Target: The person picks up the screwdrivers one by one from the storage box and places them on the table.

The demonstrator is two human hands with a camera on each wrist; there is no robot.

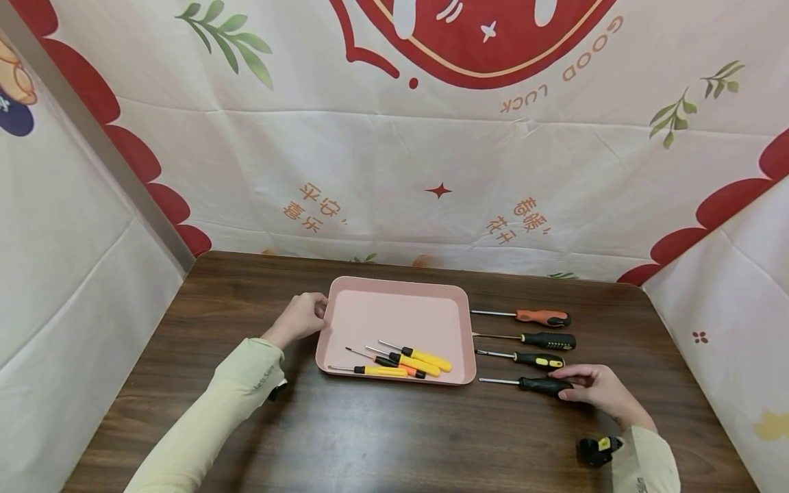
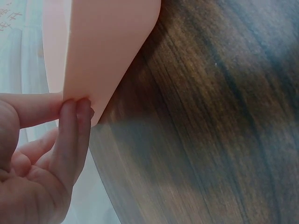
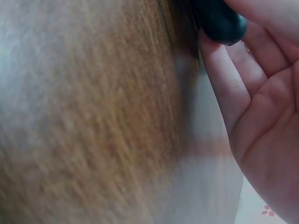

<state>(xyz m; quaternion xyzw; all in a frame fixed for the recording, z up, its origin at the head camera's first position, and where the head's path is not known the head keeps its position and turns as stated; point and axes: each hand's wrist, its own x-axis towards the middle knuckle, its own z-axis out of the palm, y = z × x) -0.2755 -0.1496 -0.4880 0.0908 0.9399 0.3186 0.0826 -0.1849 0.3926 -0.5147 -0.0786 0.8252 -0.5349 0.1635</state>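
A pink tray (image 1: 388,311) lies on the table, and my left hand (image 1: 302,317) pinches its left rim between thumb and fingers. In the left wrist view the fingertips (image 2: 68,108) press on the tray's outer wall (image 2: 110,42). My right hand (image 1: 603,392) holds the handle end of a black-handled screwdriver (image 1: 537,385), the nearest of a row right of the tray. The right wrist view shows the rounded end of its handle (image 3: 222,23) between thumb and fingers. Inside the tray, near its front edge, are several small yellow or orange-and-black screwdrivers (image 1: 429,358).
Beyond the held screwdriver lie a black-and-yellow screwdriver (image 1: 539,360), a black one (image 1: 548,340) and an orange one (image 1: 542,317), shafts pointing at the tray. A printed cloth (image 1: 394,157) hangs behind the brown wooden table (image 1: 370,438), with white cloth at both sides.
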